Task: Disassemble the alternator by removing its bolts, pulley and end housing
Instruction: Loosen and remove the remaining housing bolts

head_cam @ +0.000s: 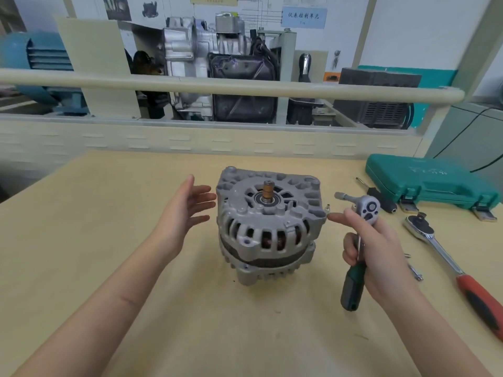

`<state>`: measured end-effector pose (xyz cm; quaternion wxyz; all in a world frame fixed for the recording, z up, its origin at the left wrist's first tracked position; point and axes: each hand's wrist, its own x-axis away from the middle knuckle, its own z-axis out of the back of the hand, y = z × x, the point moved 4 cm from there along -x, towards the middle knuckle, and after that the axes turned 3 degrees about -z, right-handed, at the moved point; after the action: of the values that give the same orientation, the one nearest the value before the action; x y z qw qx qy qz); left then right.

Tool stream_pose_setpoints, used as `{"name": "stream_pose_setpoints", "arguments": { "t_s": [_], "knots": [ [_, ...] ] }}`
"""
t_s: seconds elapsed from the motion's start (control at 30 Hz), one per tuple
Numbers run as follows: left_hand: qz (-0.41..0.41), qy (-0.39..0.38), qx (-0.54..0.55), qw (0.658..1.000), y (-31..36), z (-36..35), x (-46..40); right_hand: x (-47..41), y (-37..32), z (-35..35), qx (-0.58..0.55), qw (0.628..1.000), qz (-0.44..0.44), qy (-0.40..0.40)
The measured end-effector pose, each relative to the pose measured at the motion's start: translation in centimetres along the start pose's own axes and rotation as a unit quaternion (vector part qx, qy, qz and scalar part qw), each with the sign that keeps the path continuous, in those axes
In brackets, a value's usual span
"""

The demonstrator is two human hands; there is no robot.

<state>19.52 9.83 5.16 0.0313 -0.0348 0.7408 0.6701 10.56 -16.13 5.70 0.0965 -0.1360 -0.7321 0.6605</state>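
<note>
Right hand point(375, 248) grips small ratchet point(359, 240), forefinger reaching to alternator point(268, 227). Left hand point(182, 213) spread, fingers straight, just beside housing, not touching. Alternator upright mid-table point(109, 213) between both hands, shaft point(268, 192) up. Ratchets: two; the big ratchet point(457, 268) lies right, near one green case point(430, 180).

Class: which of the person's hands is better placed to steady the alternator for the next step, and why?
Left. The left hand is open and empty beside the alternator; the right hand already grips the small ratchet.
</note>
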Motion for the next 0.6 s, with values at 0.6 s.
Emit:
{"name": "stream_pose_setpoints", "arguments": {
  "t_s": [0.6],
  "knots": [
    [0.006, -0.162, 0.025, 0.986, 0.5, -0.9, 1.9, 1.5, 0.7, -1.6, 0.05, 0.996, 0.031, -0.069]
  ]
}}
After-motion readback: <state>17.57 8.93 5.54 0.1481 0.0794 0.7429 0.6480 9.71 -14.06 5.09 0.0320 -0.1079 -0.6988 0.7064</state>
